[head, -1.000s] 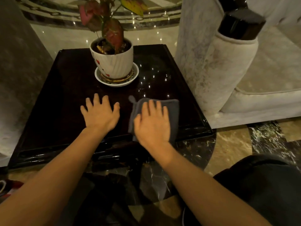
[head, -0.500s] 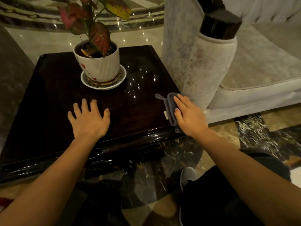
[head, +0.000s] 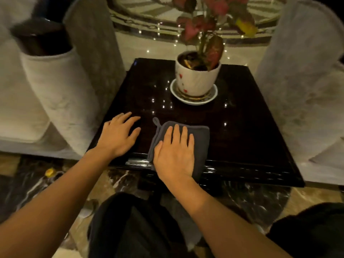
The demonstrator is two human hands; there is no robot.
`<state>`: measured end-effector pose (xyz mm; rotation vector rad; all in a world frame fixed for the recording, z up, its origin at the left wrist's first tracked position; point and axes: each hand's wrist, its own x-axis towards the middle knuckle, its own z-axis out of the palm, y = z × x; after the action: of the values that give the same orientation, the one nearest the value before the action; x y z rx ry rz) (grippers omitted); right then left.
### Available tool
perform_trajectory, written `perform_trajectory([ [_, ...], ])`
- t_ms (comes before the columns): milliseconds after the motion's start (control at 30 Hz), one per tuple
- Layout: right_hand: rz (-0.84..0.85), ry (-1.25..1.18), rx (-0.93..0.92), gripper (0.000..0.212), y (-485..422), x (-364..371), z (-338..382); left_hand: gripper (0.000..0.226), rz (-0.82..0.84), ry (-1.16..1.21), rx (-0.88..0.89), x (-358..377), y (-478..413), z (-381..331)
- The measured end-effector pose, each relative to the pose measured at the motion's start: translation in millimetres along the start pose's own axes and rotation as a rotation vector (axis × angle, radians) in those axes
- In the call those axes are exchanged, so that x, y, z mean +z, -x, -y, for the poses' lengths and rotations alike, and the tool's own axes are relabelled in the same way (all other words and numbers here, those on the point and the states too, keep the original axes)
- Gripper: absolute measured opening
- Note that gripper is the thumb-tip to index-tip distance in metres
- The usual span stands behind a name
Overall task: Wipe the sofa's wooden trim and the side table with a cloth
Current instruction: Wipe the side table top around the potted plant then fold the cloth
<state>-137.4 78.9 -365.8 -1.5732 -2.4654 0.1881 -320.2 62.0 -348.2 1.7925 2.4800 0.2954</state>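
Grey cloth [head: 183, 144] flat at desk [head: 247, 138] near edge, overhanging | right hand [head: 175, 155] grip: open palm pressing cloth | left hand [head: 119, 135] released, bracing beside | unwiped gloss lies ahead-right; potted plant [head: 197, 79] beyond.

Your cloth [head: 199, 138] is dark grey and folded into a rough square, with a small hanging loop [head: 156, 121] sticking out at its far left corner. It lies flat on the surface [head: 251, 127], at the near edge, and its near end drapes over the rim. The surface is a dark, glossy wooden side table, square, with a raised border, its polish catching pinpoints of light just beyond the cloth.
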Motion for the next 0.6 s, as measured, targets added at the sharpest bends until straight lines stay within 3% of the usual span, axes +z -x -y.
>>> perform_trajectory([
  [100,0.041,-0.015,-0.063,0.062,-6,8,38,0.044,-0.032,0.149,0.005,-5,4,15],
  [267,0.127,-0.003,-0.180,0.069,-18,21,99,0.035,-0.218,0.533,-0.138,-11,5,16],
  [400,0.098,-0.028,-0.270,0.064,-19,16,95,0.036,-0.264,0.660,-0.198,-11,4,21],
  [500,0.072,-0.025,-0.376,0.059,-13,0,41,0.036,-0.287,0.559,-0.167,-3,5,21],
  [600,0.015,0.051,-0.221,0.059,-3,-17,-46,0.042,-0.190,0.244,-0.047,7,2,15],
])
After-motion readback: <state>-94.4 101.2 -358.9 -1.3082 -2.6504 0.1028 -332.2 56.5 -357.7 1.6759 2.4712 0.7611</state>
